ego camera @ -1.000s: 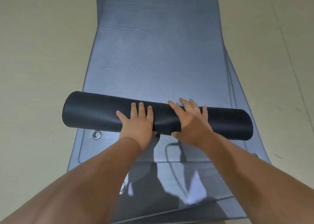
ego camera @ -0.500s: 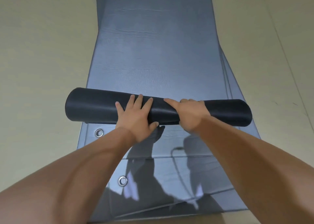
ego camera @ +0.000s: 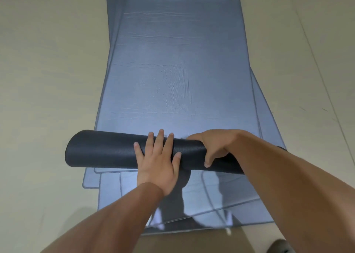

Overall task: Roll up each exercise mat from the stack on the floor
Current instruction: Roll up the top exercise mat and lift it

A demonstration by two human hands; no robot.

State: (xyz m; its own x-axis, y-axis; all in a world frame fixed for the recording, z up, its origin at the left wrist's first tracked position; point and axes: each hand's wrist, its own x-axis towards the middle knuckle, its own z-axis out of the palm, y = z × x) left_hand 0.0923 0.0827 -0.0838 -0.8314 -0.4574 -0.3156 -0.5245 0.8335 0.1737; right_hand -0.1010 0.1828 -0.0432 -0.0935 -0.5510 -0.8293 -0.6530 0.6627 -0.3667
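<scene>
Now you're pressing your left hand (ego camera: pixel 159 162) flat on the dark roll (ego camera: pixel 101 151), fingers straight and spread over its top near the middle. Just beside it, your right hand (ego camera: pixel 213 147) is gripping the same roll, fingers curling over the far side, thumb tucking round the near side. The roll is lying crosswise under both palms, its long end sticking out left of your left hand. Beyond your fingertips the grey mat (ego camera: pixel 176 80) is stretching away flat; beneath your wrists the stack (ego camera: pixel 115 195) is fanning out on the floor (ego camera: pixel 48 80).
</scene>
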